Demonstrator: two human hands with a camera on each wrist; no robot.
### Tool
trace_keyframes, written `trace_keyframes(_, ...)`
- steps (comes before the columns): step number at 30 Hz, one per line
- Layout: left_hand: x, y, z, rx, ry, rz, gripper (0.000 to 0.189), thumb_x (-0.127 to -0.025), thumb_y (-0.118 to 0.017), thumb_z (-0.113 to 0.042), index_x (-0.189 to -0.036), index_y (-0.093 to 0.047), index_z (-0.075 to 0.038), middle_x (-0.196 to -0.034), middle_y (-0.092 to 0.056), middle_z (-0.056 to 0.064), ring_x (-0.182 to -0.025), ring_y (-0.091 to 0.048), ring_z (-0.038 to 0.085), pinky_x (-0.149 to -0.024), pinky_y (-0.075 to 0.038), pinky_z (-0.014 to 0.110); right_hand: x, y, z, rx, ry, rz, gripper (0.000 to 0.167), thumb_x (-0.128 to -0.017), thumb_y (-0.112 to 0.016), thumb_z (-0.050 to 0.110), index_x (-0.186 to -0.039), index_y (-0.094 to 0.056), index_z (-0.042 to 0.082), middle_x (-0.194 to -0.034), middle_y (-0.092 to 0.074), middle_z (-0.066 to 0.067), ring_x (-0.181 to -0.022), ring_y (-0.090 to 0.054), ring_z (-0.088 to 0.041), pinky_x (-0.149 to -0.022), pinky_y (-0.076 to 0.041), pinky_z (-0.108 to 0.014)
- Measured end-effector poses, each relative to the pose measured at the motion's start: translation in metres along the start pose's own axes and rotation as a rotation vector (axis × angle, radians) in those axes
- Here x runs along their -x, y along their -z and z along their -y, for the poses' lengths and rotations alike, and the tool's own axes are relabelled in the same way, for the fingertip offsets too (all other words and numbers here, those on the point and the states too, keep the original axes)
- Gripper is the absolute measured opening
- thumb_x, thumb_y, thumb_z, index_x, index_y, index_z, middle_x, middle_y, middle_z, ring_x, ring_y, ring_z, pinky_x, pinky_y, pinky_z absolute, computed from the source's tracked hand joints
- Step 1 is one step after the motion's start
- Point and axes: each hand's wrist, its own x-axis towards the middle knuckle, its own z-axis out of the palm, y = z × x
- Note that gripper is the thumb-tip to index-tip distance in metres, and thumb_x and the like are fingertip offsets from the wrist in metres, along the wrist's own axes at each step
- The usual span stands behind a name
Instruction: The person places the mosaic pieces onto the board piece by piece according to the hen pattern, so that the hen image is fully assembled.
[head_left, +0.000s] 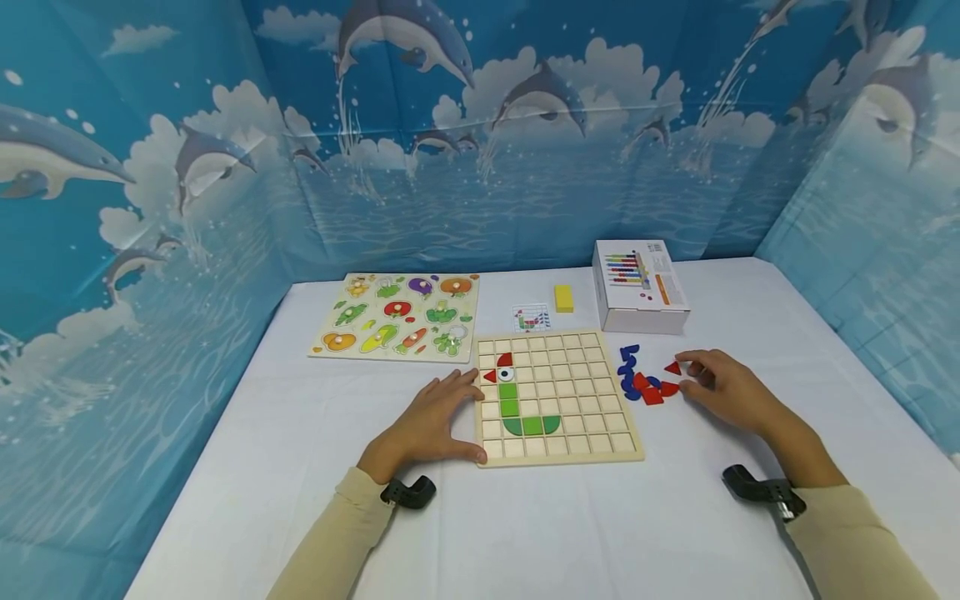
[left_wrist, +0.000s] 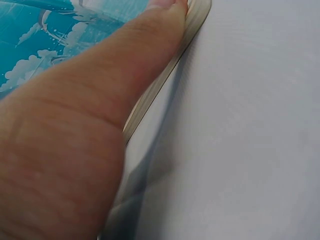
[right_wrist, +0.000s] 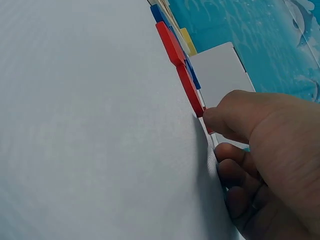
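A square wooden grid board (head_left: 581,392) lies on the table, bearing a bird-like figure of red and green tiles with an eye tile (head_left: 506,375). My left hand (head_left: 431,421) rests at its left edge, fingers spread and the thumb (left_wrist: 145,45) against the near corner. Right of the board is a small pile of blue pieces (head_left: 627,371) and red pieces (head_left: 653,396). My right hand (head_left: 723,387) reaches to this pile from the right. Its index fingertip is at a red triangle (head_left: 673,367), its thumb (right_wrist: 225,117) beside a red rounded piece (head_left: 669,389), with a gap between thumb and index.
A vegetable puzzle board (head_left: 345,337) lies behind and left of the grid board. Behind the grid board are a small pattern card (head_left: 532,317) and a yellow block (head_left: 563,298). A white box (head_left: 642,320) stands at the back right. Dolphin-printed cloth (head_left: 480,200) surrounds the table.
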Motion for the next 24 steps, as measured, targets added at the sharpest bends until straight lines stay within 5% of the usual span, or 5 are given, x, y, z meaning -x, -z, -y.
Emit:
trace_keyframes(7,0.001,0.000,-0.001,-0.005,0.002,-0.001,0.089,-0.070,-0.075,-0.077,-0.139,-0.050,-0.027,-0.168,-0.018,-0.005,-0.154,-0.010,0.022,-0.122,-0.010,0.045,-0.004,-0.001,-0.001,-0.017,-0.029,-0.009,0.045,-0.093,-0.072,0.012,-0.132,-0.057,-0.003,-0.098,-0.055,-0.011,-0.089,-0.052,-0.027,-0.071,-0.050,-0.022)
trace_keyframes(16,0.000,-0.001,0.000,-0.010,-0.008,-0.004,0.089,-0.069,-0.076,-0.076,-0.139,-0.050,-0.027,-0.168,-0.018,-0.006,-0.153,-0.011,0.022,-0.122,-0.011,0.046,-0.012,-0.001,0.000,-0.021,-0.081,-0.007,0.032,-0.094,-0.070,0.009,-0.122,-0.063,-0.002,-0.088,-0.055,-0.008,-0.085,-0.052,-0.027,-0.072,-0.052,-0.036)
trace_keyframes(24,0.000,0.000,0.000,-0.002,-0.001,0.002,0.089,-0.069,-0.075,-0.078,-0.139,-0.049,-0.027,-0.168,-0.017,-0.007,-0.153,-0.010,0.021,-0.122,-0.010,0.045,-0.015,-0.001,0.000,-0.016,-0.100,-0.004,0.025,-0.092,-0.071,0.009,-0.115,-0.065,0.000,-0.087,-0.056,-0.008,-0.085,-0.053,-0.028,-0.072,-0.053,-0.035)
